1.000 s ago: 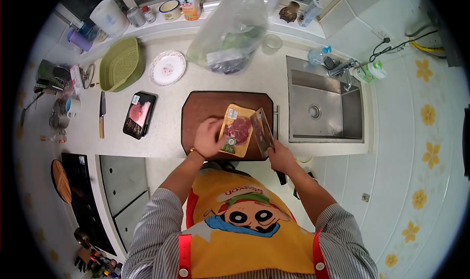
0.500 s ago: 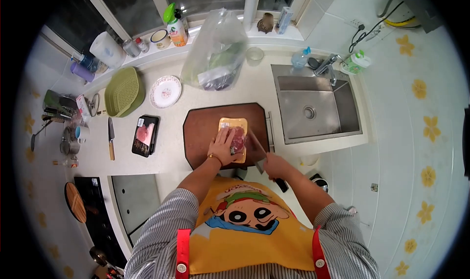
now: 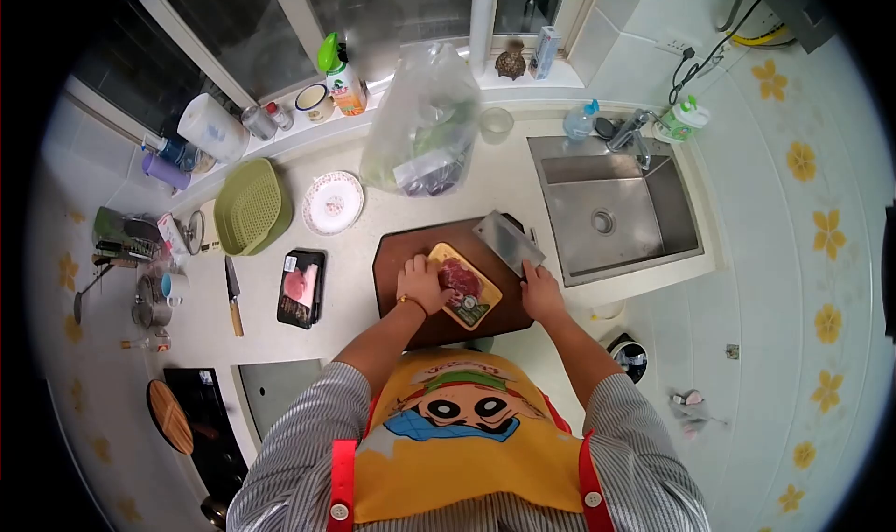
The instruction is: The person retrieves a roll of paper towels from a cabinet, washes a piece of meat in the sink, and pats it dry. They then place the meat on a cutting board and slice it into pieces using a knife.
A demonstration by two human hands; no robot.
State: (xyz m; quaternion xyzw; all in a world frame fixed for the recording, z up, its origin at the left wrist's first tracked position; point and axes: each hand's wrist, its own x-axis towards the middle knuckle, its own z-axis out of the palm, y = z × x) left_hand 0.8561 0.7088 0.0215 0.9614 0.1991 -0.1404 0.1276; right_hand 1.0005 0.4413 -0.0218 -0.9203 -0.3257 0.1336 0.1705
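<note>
A yellow tray of red meat, with a label on its lower part and what looks like clear wrap, lies tilted on the brown cutting board. My left hand grips the tray's left edge, its thumb reaching over toward the meat. In my right hand is a cleaver, its broad blade turned face up above the board's upper right corner, apart from the tray. The fingers around the handle are partly hidden.
Left of the board lie a black meat package and a wooden-handled knife. Behind are a floral plate, a green basket and a plastic bag of vegetables. The sink is at right.
The tray has turned askew on the board, and my left hand has shifted from its top to its left edge. The cleaver has risen away from the tray's right side, blade now flat.
</note>
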